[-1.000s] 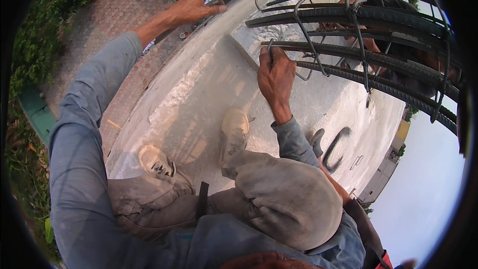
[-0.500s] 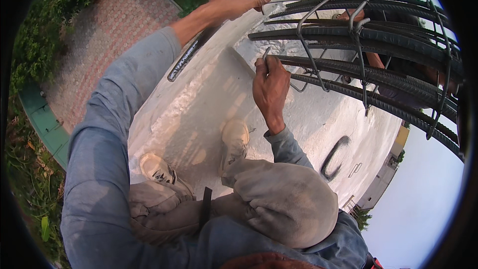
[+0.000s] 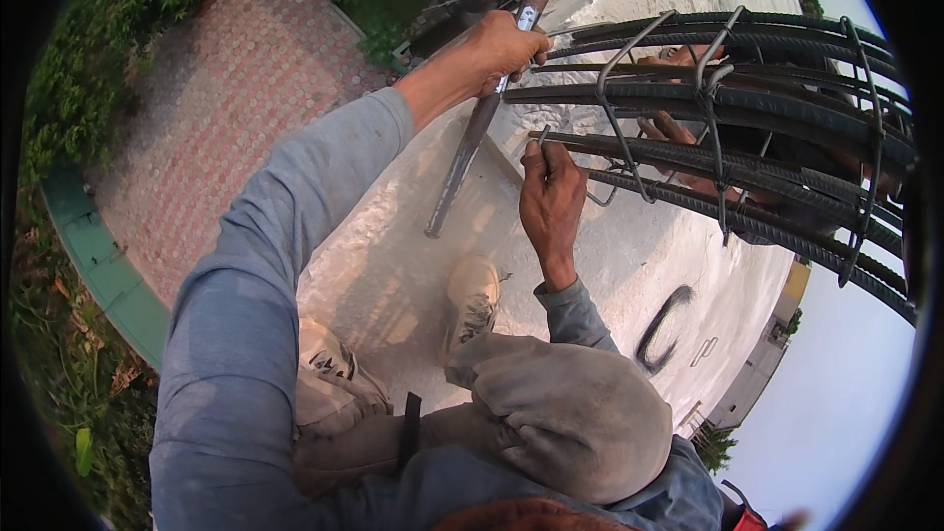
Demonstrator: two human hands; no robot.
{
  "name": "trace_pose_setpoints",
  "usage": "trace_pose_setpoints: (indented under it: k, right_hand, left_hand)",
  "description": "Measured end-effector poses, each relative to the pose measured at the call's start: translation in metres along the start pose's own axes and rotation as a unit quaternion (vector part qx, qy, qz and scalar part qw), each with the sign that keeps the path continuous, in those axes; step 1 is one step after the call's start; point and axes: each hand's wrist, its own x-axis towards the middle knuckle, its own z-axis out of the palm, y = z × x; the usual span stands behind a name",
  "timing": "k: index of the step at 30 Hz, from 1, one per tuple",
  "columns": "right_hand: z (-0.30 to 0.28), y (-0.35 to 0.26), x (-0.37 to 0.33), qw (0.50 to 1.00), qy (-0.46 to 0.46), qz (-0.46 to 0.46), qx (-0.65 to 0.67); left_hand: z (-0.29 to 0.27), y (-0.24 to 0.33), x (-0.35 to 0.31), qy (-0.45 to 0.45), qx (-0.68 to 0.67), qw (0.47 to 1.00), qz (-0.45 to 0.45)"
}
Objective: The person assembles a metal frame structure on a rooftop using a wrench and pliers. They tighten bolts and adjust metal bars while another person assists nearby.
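Observation:
My left hand (image 3: 506,47) is closed around a long metal bar (image 3: 460,175) with a pale wrapped band. The bar slants over the white slab's edge, its lower end free above the slab. Lower and to the right, my right hand (image 3: 553,211) pinches a thin metal rod (image 3: 542,134) whose tip pokes up past the fingertips; the rest of it is hidden. Both hands are by the free ends of several ribbed rebars (image 3: 787,103), bound into a cage by bent stirrups (image 3: 710,118).
Behind the cage, another person's hand (image 3: 678,133) reaches in among the bars. I squat on the white concrete slab (image 3: 629,265), my shoes (image 3: 474,295) on it. Past its left edge, far below, lie brick paving (image 3: 236,88), shrubs (image 3: 128,49) and a green ledge (image 3: 108,275).
My left hand has shifted right and down, swinging the bar steeper. My right hand keeps its pinch, slightly lower in the view. The other person's fingers now show between the rebars.

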Motion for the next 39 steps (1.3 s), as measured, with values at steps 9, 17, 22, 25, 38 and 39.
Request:
trace_pose_setpoints:
  k: [9, 17, 22, 25, 38, 39]
  right_hand:
    - [-0.004, 0.007, -0.003, 1.000, 0.009, -0.012, -0.014]
    - [0.007, 0.011, -0.002, 0.998, 0.041, -0.036, -0.037]
    - [0.014, 0.011, -0.005, 0.994, 0.074, -0.043, -0.063]
    - [0.014, 0.011, -0.007, 0.994, 0.081, -0.040, -0.062]
    - [0.019, 0.032, -0.011, 0.986, 0.132, -0.090, -0.039]
    - [0.019, 0.034, -0.011, 0.987, 0.128, -0.090, -0.041]
  left_hand:
    - [0.009, 0.005, -0.026, 0.069, 0.117, 0.990, 0.027]
    - [0.003, -0.013, -0.015, 0.054, 0.080, 0.995, 0.034]
    - [0.001, -0.015, -0.015, 0.032, 0.063, 0.997, 0.014]
    - [0.004, -0.012, -0.018, 0.030, 0.018, 0.999, 0.005]
    - [0.005, -0.016, -0.016, 0.036, -0.052, 0.998, -0.010]
    - [0.006, -0.017, -0.016, 0.026, -0.062, 0.998, -0.004]
